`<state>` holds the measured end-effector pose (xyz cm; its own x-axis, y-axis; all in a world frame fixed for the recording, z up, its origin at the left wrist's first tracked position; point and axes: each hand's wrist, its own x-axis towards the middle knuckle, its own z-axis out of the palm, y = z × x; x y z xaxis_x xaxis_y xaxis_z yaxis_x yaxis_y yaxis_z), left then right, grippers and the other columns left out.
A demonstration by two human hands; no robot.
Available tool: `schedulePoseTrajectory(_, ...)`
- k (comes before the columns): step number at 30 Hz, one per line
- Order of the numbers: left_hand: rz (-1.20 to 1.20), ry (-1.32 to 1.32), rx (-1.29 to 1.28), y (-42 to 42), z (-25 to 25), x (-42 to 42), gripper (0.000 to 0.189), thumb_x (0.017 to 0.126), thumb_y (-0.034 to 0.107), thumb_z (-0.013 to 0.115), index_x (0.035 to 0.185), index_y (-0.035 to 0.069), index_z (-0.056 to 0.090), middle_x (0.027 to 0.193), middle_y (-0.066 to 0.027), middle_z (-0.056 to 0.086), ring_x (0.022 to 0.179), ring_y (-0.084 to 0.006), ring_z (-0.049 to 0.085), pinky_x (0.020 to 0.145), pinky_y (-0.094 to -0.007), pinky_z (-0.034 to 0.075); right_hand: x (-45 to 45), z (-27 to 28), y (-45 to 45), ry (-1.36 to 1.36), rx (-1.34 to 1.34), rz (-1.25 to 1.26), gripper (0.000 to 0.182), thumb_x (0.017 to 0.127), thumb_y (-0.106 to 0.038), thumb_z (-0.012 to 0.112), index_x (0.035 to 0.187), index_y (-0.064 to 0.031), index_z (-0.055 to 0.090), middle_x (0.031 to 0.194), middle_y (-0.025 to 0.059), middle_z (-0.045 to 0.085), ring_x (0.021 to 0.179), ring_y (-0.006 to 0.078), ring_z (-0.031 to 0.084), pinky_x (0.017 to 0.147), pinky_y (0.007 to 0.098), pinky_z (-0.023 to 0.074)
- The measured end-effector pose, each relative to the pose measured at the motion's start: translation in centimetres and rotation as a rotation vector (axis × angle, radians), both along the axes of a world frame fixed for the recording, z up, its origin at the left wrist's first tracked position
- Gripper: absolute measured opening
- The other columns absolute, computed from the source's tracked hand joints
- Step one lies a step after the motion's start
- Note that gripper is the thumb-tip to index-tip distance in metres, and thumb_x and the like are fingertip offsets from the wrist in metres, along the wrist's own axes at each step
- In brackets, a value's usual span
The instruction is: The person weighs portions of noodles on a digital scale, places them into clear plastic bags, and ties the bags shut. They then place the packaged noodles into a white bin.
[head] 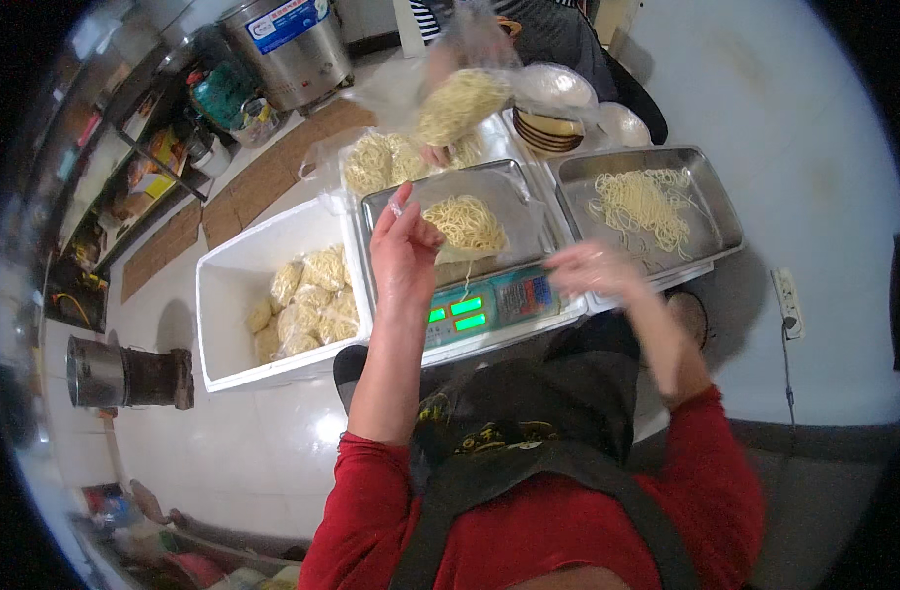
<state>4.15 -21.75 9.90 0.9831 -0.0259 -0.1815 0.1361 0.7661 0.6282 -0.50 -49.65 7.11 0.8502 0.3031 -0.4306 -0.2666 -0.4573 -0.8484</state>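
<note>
My left hand [404, 254] is raised over the left side of a metal tray [520, 184] on a digital scale [487, 299]. Its index finger points up and the others curl loosely; a small whitish patch shows at the fingers. A mound of fresh noodles [466, 223] sits on the tray, with one strand hanging over the scale's lit display. My right hand [594, 269], blurred and with nothing visible in it, hovers between the scale and a steel pan [719, 221]. Loose noodles [645, 206] lie in that pan.
A white foam box [225, 302] at left holds bagged noodle bundles [310, 302]. Across from me, a person's hand [437, 155] is near a plastic bag of noodles [461, 107]. Stacked bowls [547, 133] stand at the back. A power strip [788, 302] is at right.
</note>
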Motion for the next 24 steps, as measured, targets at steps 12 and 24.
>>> schedulePoseTrajectory(12,-0.03,-0.079,0.349,0.0,-0.1,-3.0,0.026,0.089,0.012,0.055,0.11,-0.003,0.057,0.054,0.0054,0.036,0.048,-0.0055,0.031,0.048,-0.0229,0.029,2.7,3.6,12.8,-0.98,-0.406,0.132,0.02,0.083,-0.023,0.054,0.091,-0.0057,0.058,0.075,0.0178,0.06,0.072,0.035,0.059,0.068,0.0424,0.0473)
schedulePoseTrajectory(24,0.298,-0.232,0.539,5.8,6.6,-6.5,0.024,0.089,0.013,0.054,0.102,-0.006,0.06,0.061,-0.0011,0.051,0.057,-0.0087,0.049,0.056,-0.0226,0.043,-0.7,7.8,6.4,-0.914,-0.619,0.827,0.028,0.081,-0.03,0.052,0.078,-0.0034,0.06,0.085,0.0131,0.06,0.08,0.0302,0.058,0.07,0.0392,0.0477)
